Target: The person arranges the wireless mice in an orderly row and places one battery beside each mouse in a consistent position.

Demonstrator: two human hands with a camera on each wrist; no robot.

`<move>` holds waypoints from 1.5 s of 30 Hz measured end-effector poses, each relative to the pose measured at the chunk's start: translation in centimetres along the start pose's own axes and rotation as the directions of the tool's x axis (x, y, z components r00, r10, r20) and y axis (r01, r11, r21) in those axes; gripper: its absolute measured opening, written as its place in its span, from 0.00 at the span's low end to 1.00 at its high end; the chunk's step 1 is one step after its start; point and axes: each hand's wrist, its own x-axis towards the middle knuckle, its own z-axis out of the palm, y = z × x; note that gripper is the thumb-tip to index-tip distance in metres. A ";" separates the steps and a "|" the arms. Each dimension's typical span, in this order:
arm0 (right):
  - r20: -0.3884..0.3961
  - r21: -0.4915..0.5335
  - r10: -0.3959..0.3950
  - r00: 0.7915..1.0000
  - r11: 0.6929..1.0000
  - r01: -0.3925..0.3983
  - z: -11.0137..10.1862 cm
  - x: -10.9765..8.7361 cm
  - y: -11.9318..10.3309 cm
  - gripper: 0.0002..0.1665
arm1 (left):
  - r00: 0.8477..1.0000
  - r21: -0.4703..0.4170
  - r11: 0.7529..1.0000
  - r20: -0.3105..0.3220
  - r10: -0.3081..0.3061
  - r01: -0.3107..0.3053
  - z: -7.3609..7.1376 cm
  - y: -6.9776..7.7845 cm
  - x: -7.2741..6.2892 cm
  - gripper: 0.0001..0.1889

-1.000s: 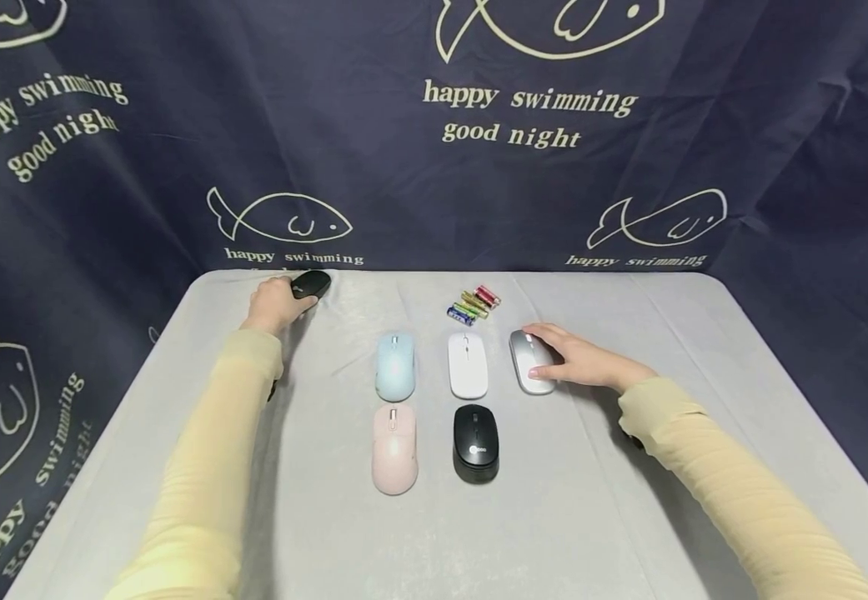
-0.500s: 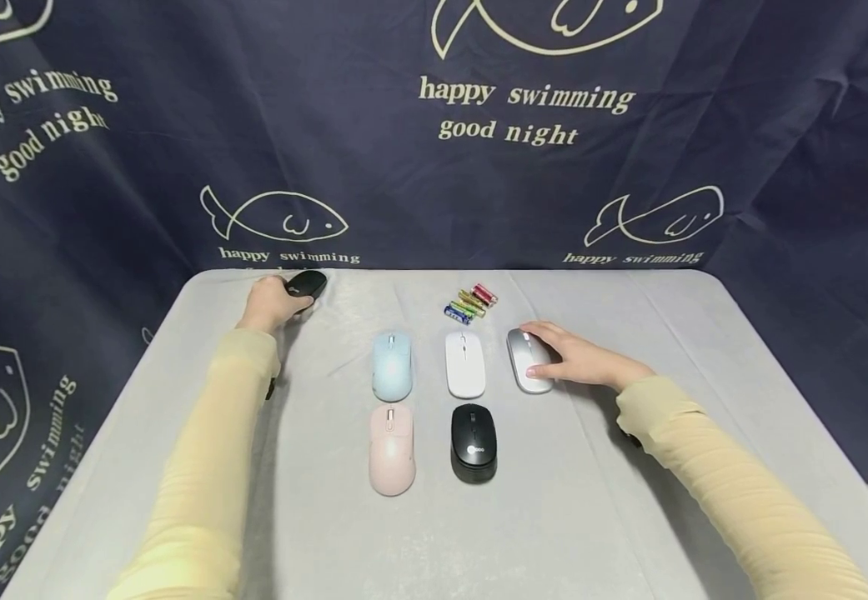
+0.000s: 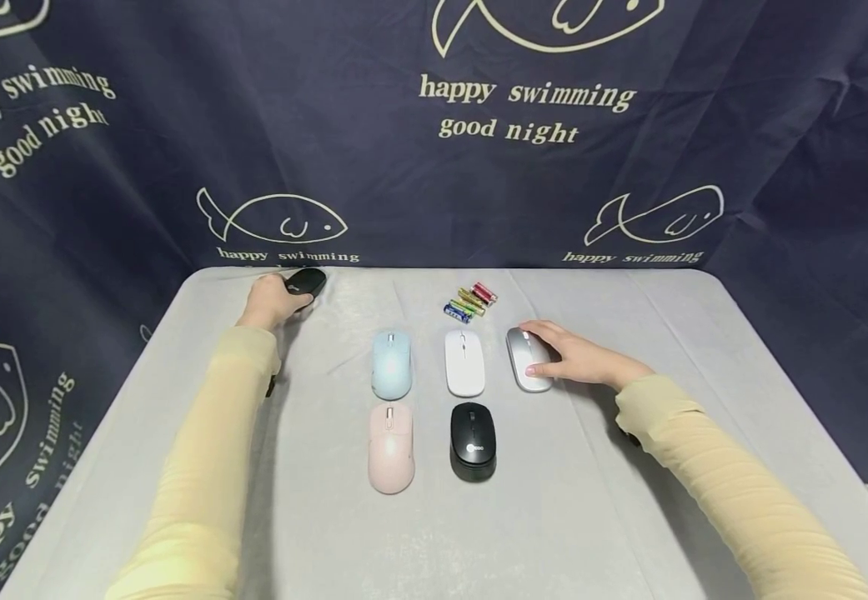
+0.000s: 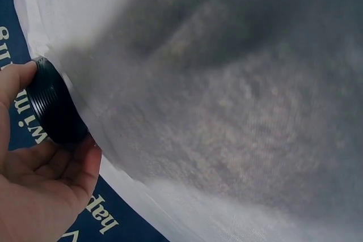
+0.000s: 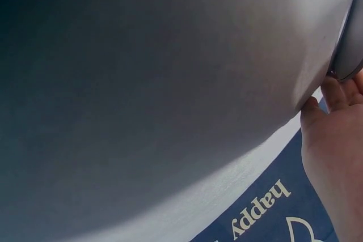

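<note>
At the far left corner of the table, my left hand grips a black computer mouse. In the left wrist view the mouse's ribbed side shows between thumb and fingers. My right hand holds a silver-grey computer mouse lying right of the middle, thumb on its near part and fingers at its far end. Only an edge of that mouse appears in the right wrist view, with fingertips against it. Left of it lies a white mouse.
A light blue mouse, a pink mouse and another black mouse stand mid-table. Several small batteries lie in a cluster behind the white mouse. A dark blue fish-print curtain hangs along the back edge of the pale table.
The head view has shifted slightly, so everything sits a little further left in the frame. Both hands keep hold of their mice, and nothing on the table has visibly moved.
</note>
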 end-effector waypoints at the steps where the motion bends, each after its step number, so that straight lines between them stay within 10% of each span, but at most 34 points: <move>1: 0.002 -0.002 -0.001 1.000 1.000 0.001 0.0 0.0 0.0 0.45 | 1.000 -0.002 1.000 -0.004 -0.001 0.001 0.0 0.0 -0.1 0.36; 30: 0.019 -0.011 -0.005 1.000 1.000 0.005 -0.5 0.0 -0.1 0.46 | 0.998 0.001 0.999 -0.055 0.037 -0.037 -2.2 2.3 -3.3 0.36; 45: 0.031 -0.030 -0.004 1.000 1.000 0.005 -1.1 0.7 -0.5 0.47 | 0.973 0.005 0.978 -0.092 0.210 -0.210 -3.3 5.5 -6.9 0.26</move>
